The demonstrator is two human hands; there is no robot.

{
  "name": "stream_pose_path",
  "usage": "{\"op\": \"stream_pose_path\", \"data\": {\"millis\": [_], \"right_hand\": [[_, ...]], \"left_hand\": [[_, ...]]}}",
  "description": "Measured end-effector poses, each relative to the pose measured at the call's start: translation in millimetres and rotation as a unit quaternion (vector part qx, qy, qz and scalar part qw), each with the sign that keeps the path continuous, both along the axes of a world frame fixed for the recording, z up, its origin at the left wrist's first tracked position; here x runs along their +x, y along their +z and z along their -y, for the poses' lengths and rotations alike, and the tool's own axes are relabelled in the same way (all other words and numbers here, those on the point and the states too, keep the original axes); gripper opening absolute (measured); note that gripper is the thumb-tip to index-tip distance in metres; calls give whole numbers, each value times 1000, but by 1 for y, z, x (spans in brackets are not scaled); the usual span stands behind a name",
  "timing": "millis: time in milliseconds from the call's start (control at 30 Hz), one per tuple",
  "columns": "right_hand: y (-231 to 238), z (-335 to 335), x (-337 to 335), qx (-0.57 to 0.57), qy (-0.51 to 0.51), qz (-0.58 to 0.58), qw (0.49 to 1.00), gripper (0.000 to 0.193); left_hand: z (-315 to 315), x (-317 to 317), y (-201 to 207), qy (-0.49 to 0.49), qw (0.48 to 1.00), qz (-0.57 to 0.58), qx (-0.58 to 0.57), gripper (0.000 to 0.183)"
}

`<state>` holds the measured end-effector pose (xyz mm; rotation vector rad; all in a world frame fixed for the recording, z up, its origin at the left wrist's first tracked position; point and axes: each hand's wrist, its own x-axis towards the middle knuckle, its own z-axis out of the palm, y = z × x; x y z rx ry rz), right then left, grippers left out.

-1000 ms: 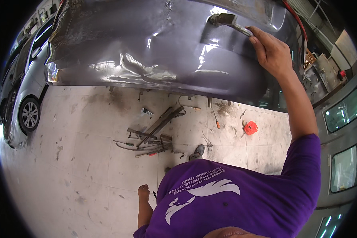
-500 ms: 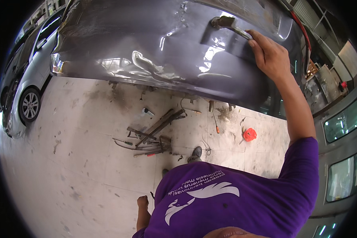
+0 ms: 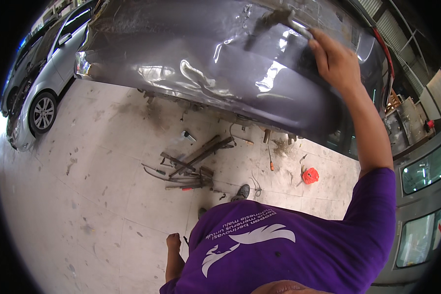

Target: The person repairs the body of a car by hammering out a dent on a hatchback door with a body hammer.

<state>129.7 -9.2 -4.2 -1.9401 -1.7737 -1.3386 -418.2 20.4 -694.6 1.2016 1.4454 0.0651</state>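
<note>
Head view: At upper right of the frame, the right hand [image 3: 337, 61] grips the handle of a metal tool [image 3: 300, 27], its head blurred, over a dented grey car panel [image 3: 235, 63] across the top. At lower centre-left, the left hand [image 3: 173, 240] hangs closed.

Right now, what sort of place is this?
Probably a car body repair shop: a dented dark panel, loose metal bars on the floor and a silver car at left.
</note>
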Motion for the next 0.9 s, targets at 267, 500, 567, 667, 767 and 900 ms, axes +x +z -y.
{"op": "stream_pose_path", "data": {"millis": [267, 500, 567, 667, 767, 900], "right_hand": [[2, -8, -1, 10, -3, 7, 1000, 30], [10, 1, -8, 5, -62, -27, 998, 27], [-4, 24, 6, -38, -1, -1, 999, 27], [-2, 29, 12, 28, -52, 1, 998, 26], [1, 38, 7, 23, -65, -17, 997, 27], [-11, 52, 13, 4, -56, -16, 998, 27]], "left_hand": [[22, -39, -20, -154, 975, 5, 159, 29], [16, -36, -7, -134, 981, 27, 136, 26], [14, -29, 0, -116, 983, 21, 139, 26], [6, -9, 22, -84, 994, 11, 68, 25], [4, -23, -1, -182, 967, 20, 176, 22], [-4, -21, 6, -238, 964, -49, 111, 17]]}}
